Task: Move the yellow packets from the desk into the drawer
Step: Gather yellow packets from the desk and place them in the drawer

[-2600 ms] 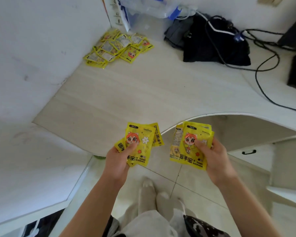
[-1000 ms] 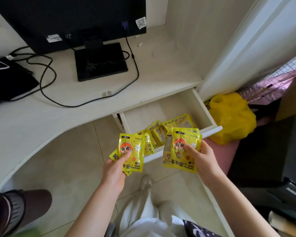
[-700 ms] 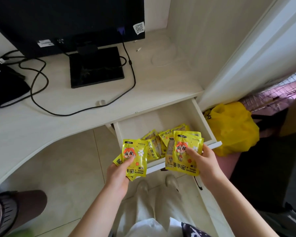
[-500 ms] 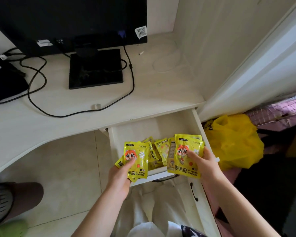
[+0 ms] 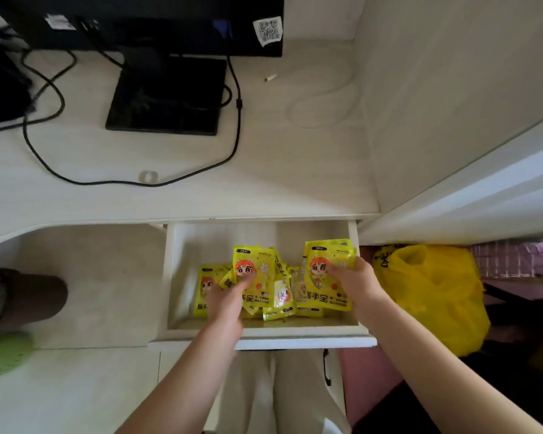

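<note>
Left hand [image 5: 224,303], lower centre of frame: fingers curled, thumb laid across the face of a fanned bunch of yellow packets [image 5: 254,278]; grip closed on the bunch, several packets deep, exact count not readable. The bunch sits over the left-centre of the open drawer.

Right hand [image 5: 356,285], right of centre: thumb and fingers pinch a second bunch of yellow packets [image 5: 326,274] along its right edge; grip closed, front packet upright and facing the camera. This bunch hangs above the right side of the drawer, near its right wall.

Loose packets [image 5: 281,300]: a heap already lying on the drawer floor, between and beneath the two hands, some tilted and overlapping.

Drawer [image 5: 264,332]: white, pulled out from under the desk, centre of frame.

Desk [image 5: 176,202]: pale top, upper half of frame. No yellow packets show on the part in view. Monitor base [image 5: 165,95] and black cable [image 5: 132,183] at upper left.

Yellow plastic bag [image 5: 433,296]: on the floor, right of the drawer; not a task item.

Step in hand, as judged: delivery, with both bunches over the drawer and not yet let go.

Next move, as judged: lower both hands into the drawer and open the fingers so the packets fall on the heap, clear of the front rim. Whether more packets wait on the desk cannot be told.
</note>
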Demonstrator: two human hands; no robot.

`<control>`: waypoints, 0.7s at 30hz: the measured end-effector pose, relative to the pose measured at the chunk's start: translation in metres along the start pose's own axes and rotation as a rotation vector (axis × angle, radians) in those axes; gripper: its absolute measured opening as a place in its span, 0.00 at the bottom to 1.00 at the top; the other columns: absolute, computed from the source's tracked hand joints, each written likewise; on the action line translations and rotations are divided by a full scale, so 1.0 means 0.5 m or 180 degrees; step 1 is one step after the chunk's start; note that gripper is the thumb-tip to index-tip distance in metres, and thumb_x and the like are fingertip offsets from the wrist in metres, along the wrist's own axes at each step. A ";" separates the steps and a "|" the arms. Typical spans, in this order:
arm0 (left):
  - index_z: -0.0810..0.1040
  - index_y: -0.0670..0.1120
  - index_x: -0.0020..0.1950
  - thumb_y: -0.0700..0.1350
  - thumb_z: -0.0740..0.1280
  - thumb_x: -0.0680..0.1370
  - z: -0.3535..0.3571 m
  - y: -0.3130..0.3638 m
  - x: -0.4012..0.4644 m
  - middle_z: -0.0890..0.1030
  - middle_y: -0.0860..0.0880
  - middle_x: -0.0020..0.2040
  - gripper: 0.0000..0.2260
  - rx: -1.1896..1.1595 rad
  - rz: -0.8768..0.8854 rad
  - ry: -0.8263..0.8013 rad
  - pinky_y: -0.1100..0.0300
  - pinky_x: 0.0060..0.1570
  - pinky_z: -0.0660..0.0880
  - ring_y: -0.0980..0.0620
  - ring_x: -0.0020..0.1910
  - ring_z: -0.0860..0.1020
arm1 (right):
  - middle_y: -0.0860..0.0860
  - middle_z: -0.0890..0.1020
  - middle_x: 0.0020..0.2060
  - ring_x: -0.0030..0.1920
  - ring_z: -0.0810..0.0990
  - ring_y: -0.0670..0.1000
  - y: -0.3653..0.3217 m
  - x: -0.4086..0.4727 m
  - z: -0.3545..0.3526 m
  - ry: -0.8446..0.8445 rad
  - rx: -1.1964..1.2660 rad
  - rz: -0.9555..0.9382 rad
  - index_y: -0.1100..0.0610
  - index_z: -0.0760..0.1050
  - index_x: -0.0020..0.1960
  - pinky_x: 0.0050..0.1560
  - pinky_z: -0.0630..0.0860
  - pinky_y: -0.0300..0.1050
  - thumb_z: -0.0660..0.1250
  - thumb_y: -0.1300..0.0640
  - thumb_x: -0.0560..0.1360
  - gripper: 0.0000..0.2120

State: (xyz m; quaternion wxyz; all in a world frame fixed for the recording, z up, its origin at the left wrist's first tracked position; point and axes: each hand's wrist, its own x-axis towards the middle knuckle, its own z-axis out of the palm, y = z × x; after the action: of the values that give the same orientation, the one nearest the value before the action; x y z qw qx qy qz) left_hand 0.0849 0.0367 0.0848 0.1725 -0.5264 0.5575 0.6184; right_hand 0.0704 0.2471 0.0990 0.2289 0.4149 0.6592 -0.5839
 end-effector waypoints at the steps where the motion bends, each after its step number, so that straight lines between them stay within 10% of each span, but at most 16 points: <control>1: 0.67 0.40 0.71 0.52 0.81 0.63 0.011 -0.001 0.012 0.75 0.43 0.64 0.42 0.0073 0.0012 0.0065 0.41 0.64 0.71 0.40 0.63 0.73 | 0.55 0.83 0.46 0.48 0.83 0.57 -0.007 0.018 0.005 0.0005 -0.0064 0.0009 0.55 0.75 0.51 0.53 0.80 0.59 0.70 0.57 0.75 0.07; 16: 0.67 0.41 0.72 0.47 0.74 0.73 0.107 0.012 0.160 0.75 0.43 0.65 0.31 0.0954 0.0462 -0.0057 0.50 0.62 0.71 0.42 0.63 0.74 | 0.54 0.83 0.41 0.40 0.82 0.55 -0.003 0.225 0.109 -0.0149 -0.0441 0.0357 0.58 0.78 0.52 0.54 0.80 0.57 0.73 0.59 0.72 0.10; 21: 0.80 0.41 0.51 0.43 0.72 0.74 0.081 0.001 0.175 0.79 0.48 0.38 0.08 0.1749 0.0859 -0.0103 0.61 0.29 0.68 0.50 0.35 0.74 | 0.52 0.81 0.38 0.38 0.80 0.51 -0.003 0.219 0.085 -0.0108 -0.0854 0.0312 0.55 0.76 0.43 0.40 0.78 0.44 0.70 0.61 0.74 0.04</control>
State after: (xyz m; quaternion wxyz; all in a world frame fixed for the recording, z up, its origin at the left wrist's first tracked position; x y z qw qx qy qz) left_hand 0.0320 0.0394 0.0043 0.2336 -0.3713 0.7659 0.4700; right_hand 0.0011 0.2369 0.0045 0.3217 0.4023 0.7063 -0.4856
